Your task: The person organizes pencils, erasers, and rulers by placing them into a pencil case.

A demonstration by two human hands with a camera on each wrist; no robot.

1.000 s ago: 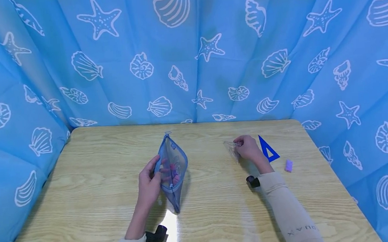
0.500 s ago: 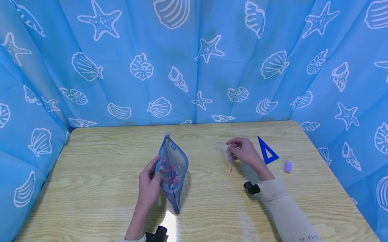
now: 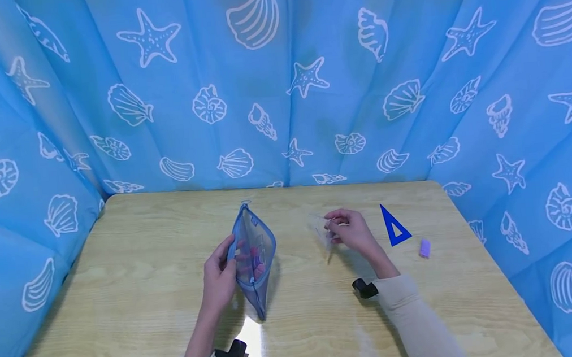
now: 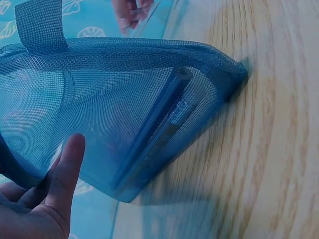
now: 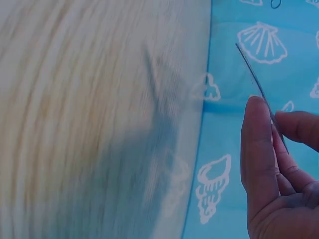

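My left hand (image 3: 219, 279) pinches the near left side of a blue mesh zip pouch (image 3: 267, 254), its mouth spread open and its lower end touching the table. Through the mesh in the left wrist view, a dark blue pencil (image 4: 154, 119) and another slim stick beside it lean inside. Pink and purple items (image 3: 257, 260) show in the pouch in the head view; their kind is unclear. Right of the pouch and apart from it, my right hand (image 3: 353, 232) pinches a thin, clear, flat plastic piece (image 5: 251, 72) between thumb and fingers. It appears edge-on in the right wrist view.
On the wooden table (image 3: 145, 259), a blue set square (image 3: 395, 231) lies right of my right hand. A small purple block (image 3: 425, 248), like an eraser, sits beyond it. A blue shell-print curtain (image 3: 278, 88) surrounds the table's back and sides.
My right hand has lifted the clear plastic piece and carried it leftward, toward the pouch. The left hand keeps its grip on the pouch, nearly still.
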